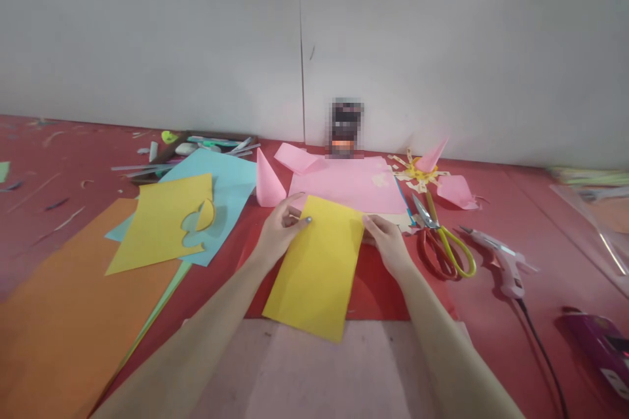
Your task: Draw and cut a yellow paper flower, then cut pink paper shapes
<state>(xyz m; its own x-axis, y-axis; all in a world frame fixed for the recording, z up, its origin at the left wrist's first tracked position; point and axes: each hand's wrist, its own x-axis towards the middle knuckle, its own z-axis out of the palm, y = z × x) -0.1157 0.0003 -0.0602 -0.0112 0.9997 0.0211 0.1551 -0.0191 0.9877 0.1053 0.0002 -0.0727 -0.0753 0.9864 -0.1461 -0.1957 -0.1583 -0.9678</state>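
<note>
With left fingers (297, 227) and right fingers (376, 224) pinched narrowly, gripping one yellow sheet (314, 268) nearer than two pink cones (268, 183).

A pale partition (157, 39) (with a dark seam (301, 65)) stands behind a red tabletop (515, 200)

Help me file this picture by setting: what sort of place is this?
Probably a papercraft worktable, though whether at home, school or a workshop I can't tell. Scissors, a glue gun and a yellow sheet suggest it.
</note>
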